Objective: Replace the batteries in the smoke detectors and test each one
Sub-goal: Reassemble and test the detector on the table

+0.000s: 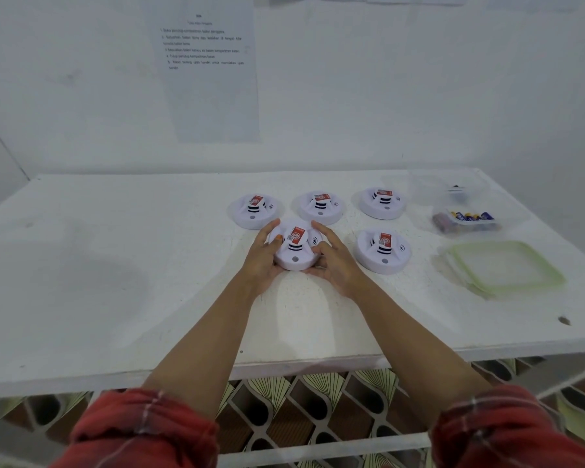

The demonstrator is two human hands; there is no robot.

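Wall notice (210, 79) illegible; detector (296, 261) half-covered.

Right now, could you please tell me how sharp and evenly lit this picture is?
Head view: soft, even light, faint shadows on the table; wide-angle lens bows its front edge; wall sheet text too blurred to read; held smoke detector fairly sharp.

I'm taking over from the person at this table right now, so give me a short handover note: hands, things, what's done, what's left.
Left hand and right hand both grip the front detector, face up.
The three back-row detectors and the right detector lie face up, untouched.
Batteries sit in an open tub; a lid lies nearer.
Done: no detector is visibly opened.
Left, as far as I can tell: swap batteries and test all five.
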